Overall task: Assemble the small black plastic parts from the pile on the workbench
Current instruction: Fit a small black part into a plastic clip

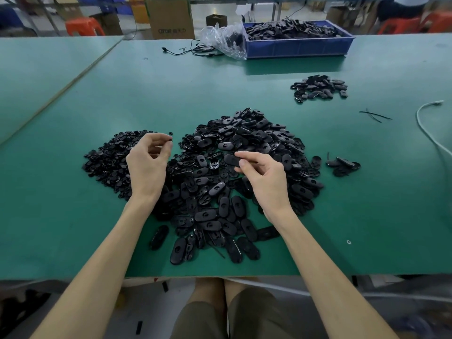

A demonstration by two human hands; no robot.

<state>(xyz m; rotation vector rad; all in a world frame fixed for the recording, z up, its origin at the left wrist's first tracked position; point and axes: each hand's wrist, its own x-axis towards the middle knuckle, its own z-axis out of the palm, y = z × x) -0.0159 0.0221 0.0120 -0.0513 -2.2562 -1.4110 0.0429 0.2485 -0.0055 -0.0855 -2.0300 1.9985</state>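
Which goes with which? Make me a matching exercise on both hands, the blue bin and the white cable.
1. left hand
2. right hand
3. blue bin
4. white cable

A. lies near the bench's right edge
B. pinches a small round piece
C. stands far back, full of black parts
D. holds an oval shell

Pairs: 1-B, 2-D, 3-C, 4-A

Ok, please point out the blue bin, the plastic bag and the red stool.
blue bin [298, 48]: head view, front wall.
plastic bag [220, 37]: head view, crumpled middle.
red stool [84, 24]: head view, seat.
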